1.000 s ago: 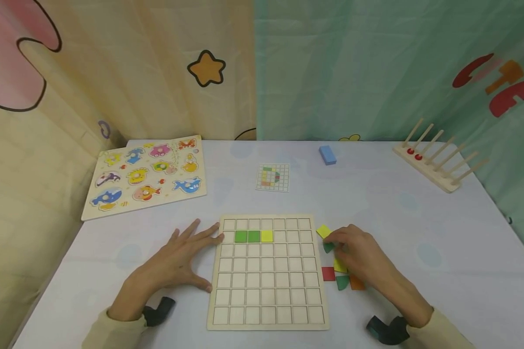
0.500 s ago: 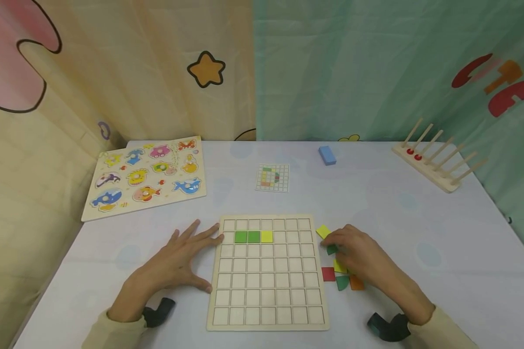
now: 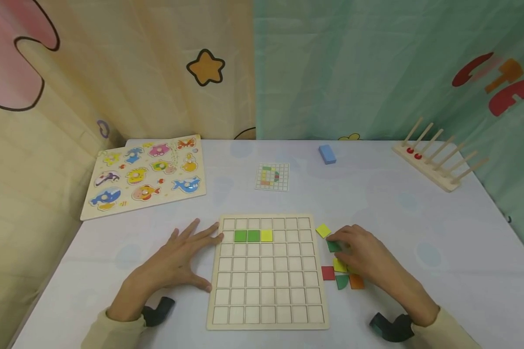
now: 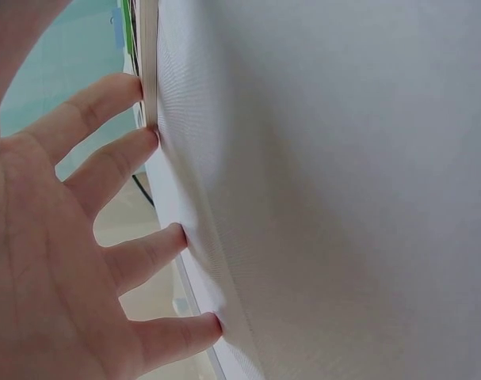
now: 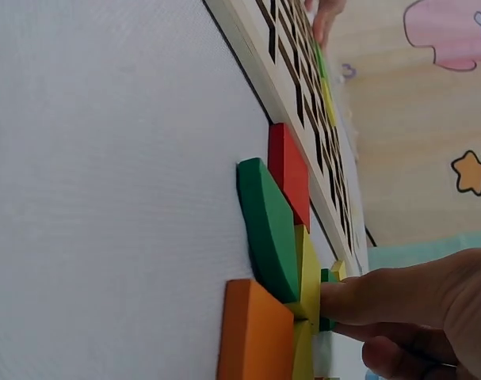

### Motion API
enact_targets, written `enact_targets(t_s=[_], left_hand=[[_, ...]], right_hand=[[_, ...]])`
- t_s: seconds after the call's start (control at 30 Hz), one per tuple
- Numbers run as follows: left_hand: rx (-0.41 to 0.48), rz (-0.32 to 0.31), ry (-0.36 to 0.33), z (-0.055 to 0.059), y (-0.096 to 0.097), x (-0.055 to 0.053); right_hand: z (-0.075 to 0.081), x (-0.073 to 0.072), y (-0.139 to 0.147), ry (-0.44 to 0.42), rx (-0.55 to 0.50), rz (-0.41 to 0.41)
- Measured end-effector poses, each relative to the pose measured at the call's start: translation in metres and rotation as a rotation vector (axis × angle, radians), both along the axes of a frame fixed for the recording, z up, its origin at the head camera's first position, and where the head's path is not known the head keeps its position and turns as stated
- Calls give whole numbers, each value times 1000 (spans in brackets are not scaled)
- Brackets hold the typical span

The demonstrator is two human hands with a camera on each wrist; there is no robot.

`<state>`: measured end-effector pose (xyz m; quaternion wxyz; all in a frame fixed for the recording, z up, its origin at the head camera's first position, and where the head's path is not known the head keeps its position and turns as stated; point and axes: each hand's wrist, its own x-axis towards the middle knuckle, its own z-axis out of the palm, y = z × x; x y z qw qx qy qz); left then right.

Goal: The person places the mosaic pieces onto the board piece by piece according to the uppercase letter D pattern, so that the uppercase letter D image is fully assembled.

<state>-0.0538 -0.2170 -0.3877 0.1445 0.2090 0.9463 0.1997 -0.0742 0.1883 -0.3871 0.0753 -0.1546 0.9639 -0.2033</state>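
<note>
Head view, gridded card (image 3: 272, 177) only here, left grip (image 3: 174, 261) wide against board (image 3: 267, 279), right grip (image 3: 361, 252) pinching green piece (image 3: 333, 246)

The pale board (image 3: 267, 279) has a pattern of little squares; there's a green tile (image 3: 333, 246), a red tile (image 3: 328, 273) and a blue block (image 3: 327, 154); the curtain (image 3: 157, 72) is cream and green, with an orange star (image 3: 205, 68).

Behind the left hand (image 3: 174, 264) and right hand (image 3: 367, 253) are 2 cream sleeves (image 3: 115, 333), with 2 bent black pieces (image 3: 392, 328) at their inner edges.
</note>
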Motion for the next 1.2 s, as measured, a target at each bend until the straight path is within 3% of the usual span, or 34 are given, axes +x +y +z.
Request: enact_targets(t_s=[0.33,0.43,0.9,1.0,1.2], left_hand=[[-10,0,-8,0,0,-2],[-12,0,-9,0,1,-2],[-27,-3,-8,-1,0,-2],[-26,1,-7,-1,1,-2],[-18,9,-13,-1,0,-1]], right_hand=[[-1,0,-4,63,-88,-6],[0,0,-6,48,-106,-19],[6,-1,-6,-88,-33,-66],[7,-1,-8,-78,-15,-83],[3,-2,-10,-52,-12,-36]])
